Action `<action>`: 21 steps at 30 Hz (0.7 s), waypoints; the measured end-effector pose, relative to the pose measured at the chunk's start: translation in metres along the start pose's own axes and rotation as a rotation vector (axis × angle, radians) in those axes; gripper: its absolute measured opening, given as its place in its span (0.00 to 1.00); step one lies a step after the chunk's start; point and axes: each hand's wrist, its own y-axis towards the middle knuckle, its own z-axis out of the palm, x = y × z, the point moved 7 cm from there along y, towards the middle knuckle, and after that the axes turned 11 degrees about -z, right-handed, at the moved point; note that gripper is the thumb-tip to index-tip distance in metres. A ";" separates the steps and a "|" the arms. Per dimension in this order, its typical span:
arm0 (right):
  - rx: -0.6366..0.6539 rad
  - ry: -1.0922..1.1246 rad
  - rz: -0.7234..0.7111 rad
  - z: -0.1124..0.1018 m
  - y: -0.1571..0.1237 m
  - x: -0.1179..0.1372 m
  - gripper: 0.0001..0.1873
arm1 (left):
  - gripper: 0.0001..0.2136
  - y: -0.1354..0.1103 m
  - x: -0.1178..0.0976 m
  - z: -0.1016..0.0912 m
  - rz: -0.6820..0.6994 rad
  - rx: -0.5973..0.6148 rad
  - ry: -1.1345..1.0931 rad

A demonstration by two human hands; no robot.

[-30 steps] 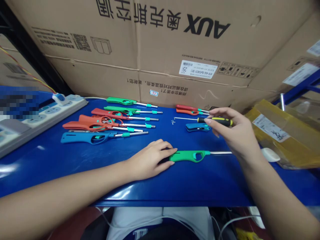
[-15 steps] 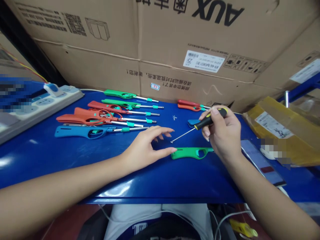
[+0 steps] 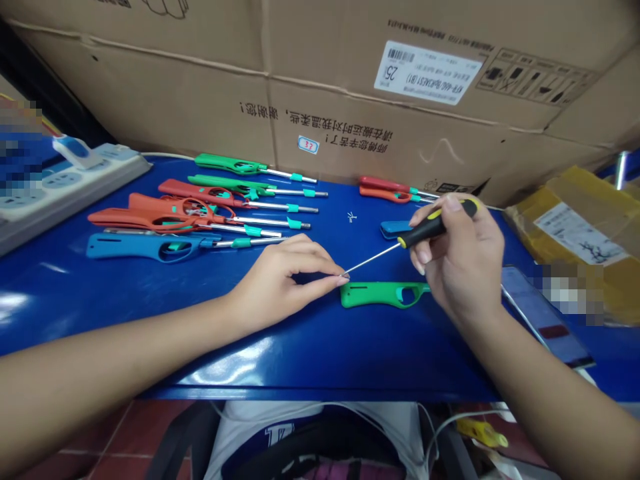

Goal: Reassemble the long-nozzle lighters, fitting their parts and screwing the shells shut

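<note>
My right hand (image 3: 463, 257) grips the black and yellow handle of a screwdriver (image 3: 425, 230), its thin shaft slanting down to the left. At the tip, my left hand (image 3: 285, 273) pinches a tiny screw between thumb and forefinger, which mostly hide it. Just below the tip lies a green lighter (image 3: 373, 295) with a long nozzle, flat on the table; my right hand covers its nozzle end. Behind the screwdriver a blue lighter (image 3: 393, 230) is partly hidden by my right hand. A small pile of screws (image 3: 352, 217) lies farther back.
Several red, green and blue lighters (image 3: 175, 217) lie at the left, beside a power strip (image 3: 75, 180). Two red lighters (image 3: 385, 190) lie by the big cardboard box (image 3: 200, 87). A phone (image 3: 545, 317) and a yellow-taped parcel (image 3: 575, 233) are at the right.
The left thumb and forefinger have closed on the screw at the screwdriver's tip. The right hand still holds the screwdriver. The view has tilted downward a little.
</note>
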 end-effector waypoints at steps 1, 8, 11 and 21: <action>-0.009 -0.002 -0.015 -0.001 0.000 0.003 0.14 | 0.03 0.000 0.000 -0.001 0.003 -0.006 0.006; 0.027 0.033 -0.087 0.000 -0.001 0.010 0.10 | 0.03 -0.001 0.000 0.000 0.024 -0.009 0.036; 0.056 0.036 -0.135 0.001 -0.002 0.011 0.11 | 0.03 -0.001 -0.001 0.000 0.045 -0.013 0.050; 0.107 -0.049 -0.290 0.004 -0.009 0.024 0.05 | 0.03 -0.004 -0.001 0.000 0.059 -0.030 0.126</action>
